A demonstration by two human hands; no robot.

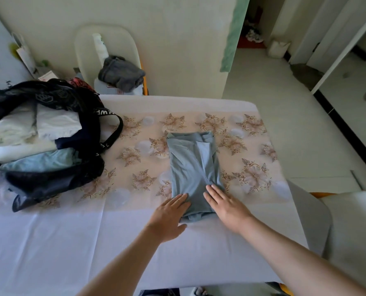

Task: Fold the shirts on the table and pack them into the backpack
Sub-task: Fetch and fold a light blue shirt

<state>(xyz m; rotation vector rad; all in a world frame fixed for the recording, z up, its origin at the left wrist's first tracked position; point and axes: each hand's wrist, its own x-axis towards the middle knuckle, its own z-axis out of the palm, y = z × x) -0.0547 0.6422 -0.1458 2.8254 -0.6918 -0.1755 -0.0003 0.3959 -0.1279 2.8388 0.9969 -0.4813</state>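
Both hands flat, fingers spread: left hand [169, 216] and right hand [227, 207] press the shirt's [191, 165] near end mid-bench [49, 242]. Lift evenly, fold away; backpack [56, 184] waits left, seemingly nearly full.

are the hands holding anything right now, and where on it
Nothing is gripped. The left hand and right hand both lie flat, fingers straight, pressing on the near end of the folded grey-blue shirt.
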